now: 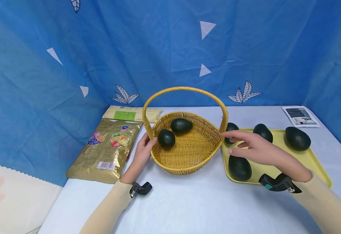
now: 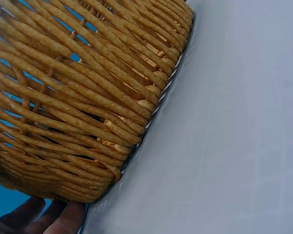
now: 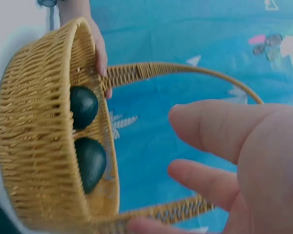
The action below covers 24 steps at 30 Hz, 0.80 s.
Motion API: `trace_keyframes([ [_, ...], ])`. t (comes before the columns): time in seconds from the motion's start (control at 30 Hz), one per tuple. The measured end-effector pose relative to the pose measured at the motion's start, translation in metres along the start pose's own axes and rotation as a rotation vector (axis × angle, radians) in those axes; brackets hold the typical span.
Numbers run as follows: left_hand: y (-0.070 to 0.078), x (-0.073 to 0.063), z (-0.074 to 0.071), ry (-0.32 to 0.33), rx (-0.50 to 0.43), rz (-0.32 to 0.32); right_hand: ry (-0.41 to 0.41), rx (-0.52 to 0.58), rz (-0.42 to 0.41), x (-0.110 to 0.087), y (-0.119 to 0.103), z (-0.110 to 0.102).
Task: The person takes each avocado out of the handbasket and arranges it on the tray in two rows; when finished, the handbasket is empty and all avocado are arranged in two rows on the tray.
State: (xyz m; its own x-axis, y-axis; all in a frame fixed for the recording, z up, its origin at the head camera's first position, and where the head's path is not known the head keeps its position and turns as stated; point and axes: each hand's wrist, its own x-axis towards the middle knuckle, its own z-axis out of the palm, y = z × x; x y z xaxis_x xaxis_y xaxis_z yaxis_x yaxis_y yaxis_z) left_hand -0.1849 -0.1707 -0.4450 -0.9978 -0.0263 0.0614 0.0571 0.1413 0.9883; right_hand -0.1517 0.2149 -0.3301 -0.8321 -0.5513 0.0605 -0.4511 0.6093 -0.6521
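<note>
A yellow wicker basket (image 1: 185, 167) with a tall arched handle stands on the table, and two dark green avocados (image 1: 181, 125) lie in its left part. At the basket's left side, by the handle's foot, my left hand (image 1: 143, 150) grips the rim, thumb over the edge and fingers outside; the left wrist view shows these fingers (image 2: 68, 218) against the wicker wall. My right hand (image 1: 256, 148) hovers over the yellow tray's left end, fingers extended toward the handle's right foot and holding nothing. In the right wrist view its thumb and fingers stand apart.
The yellow tray (image 1: 280, 152) on the right bears several more avocados (image 1: 297, 138). A gold fruit-print bag (image 1: 109, 149) and a pale packet (image 1: 132, 113) lie left of the basket. Far right is a white printed packet (image 1: 300, 117). A blue curtain (image 1: 170, 48) hangs behind the table.
</note>
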Motion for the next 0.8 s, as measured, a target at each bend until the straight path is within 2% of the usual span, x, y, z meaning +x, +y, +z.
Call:
trace_keyframes([
  [0.23, -0.002, 0.001, 0.001, 0.013, -0.011, 0.023, 0.062, -0.141, 0.068, 0.014, -0.019, -0.001],
  [0.5, -0.002, -0.001, 0.002, 0.019, -0.003, 0.022, -0.004, -0.187, 0.118, 0.018, -0.027, -0.005],
  [0.67, -0.002, 0.0, 0.001, 0.017, -0.011, 0.019, -0.032, -0.2, 0.108, 0.017, -0.028, -0.004],
  [0.8, -0.001, 0.0, 0.0, 0.008, -0.009, 0.015, -0.069, -0.165, 0.106, 0.019, -0.031, -0.003],
])
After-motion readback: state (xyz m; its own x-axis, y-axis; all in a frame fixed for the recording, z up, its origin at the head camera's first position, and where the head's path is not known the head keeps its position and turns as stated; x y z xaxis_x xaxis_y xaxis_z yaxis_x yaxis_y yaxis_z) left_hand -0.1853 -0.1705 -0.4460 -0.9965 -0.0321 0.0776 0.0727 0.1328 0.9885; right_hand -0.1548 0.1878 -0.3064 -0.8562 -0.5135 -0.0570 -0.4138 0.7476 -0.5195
